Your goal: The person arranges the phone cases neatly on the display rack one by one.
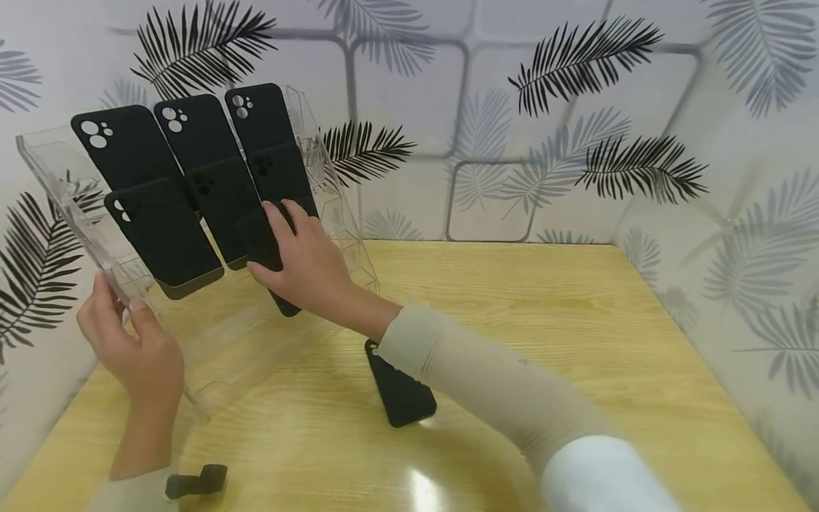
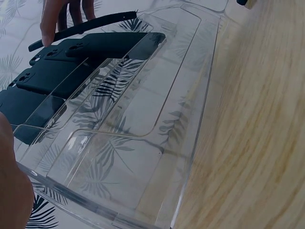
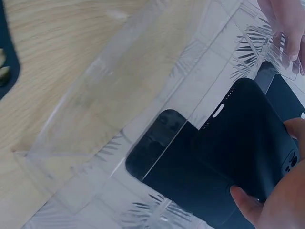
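Note:
A clear acrylic display rack [image 1: 83,227] stands tilted on the table, bearing several black phone cases [image 1: 131,146] in overlapping rows. My left hand [image 1: 137,341] grips the rack's left edge, thumb in front. Between the thumb and fingers of my right hand [image 1: 307,259] is a black phone case [image 3: 248,138], pinched by its sides. It is held in front of the rack's right column, over another black case [image 3: 176,167] lying in the rack. From the left wrist view the pinched case [image 2: 90,26] appears nearly edge-on, apart from the cases behind it.
Another black phone case [image 1: 399,391] lies on the wooden table [image 1: 512,320], below my right forearm. A leaf-patterned wall covering [image 1: 409,192] rises behind the table and along its sides. A black strap piece [image 1: 195,483] sticks out by my left cuff.

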{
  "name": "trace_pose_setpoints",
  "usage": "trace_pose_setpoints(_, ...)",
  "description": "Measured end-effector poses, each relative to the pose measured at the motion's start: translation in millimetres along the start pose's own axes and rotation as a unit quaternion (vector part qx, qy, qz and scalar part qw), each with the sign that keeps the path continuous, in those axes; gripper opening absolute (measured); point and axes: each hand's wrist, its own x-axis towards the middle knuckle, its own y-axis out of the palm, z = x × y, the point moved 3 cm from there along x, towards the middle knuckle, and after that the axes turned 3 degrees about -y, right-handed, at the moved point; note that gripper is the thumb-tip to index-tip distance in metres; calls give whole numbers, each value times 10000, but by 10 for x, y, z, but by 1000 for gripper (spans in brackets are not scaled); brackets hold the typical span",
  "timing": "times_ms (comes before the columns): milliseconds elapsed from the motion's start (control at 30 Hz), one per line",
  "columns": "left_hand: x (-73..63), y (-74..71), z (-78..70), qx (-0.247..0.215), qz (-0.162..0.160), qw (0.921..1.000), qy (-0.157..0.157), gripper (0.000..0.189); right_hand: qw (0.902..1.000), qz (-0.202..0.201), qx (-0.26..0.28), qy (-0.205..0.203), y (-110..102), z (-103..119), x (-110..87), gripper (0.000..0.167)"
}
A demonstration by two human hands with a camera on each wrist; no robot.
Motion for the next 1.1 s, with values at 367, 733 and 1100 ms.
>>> trace_pose_setpoints(367, -3, 12, 30, 67, -39, 10000, 23, 46, 9983, -482, 328, -63, 82, 187, 199, 89)
trace_pose_setpoints(733, 7, 5, 55, 161, -48, 9999, 42, 46, 9956, -839, 427, 1, 193, 285, 236, 90)
trace_pose_setpoints(1100, 17, -14, 108, 223, 50, 9997, 12, 46, 9928, -1173, -169, -187, 391, 296, 132, 91)
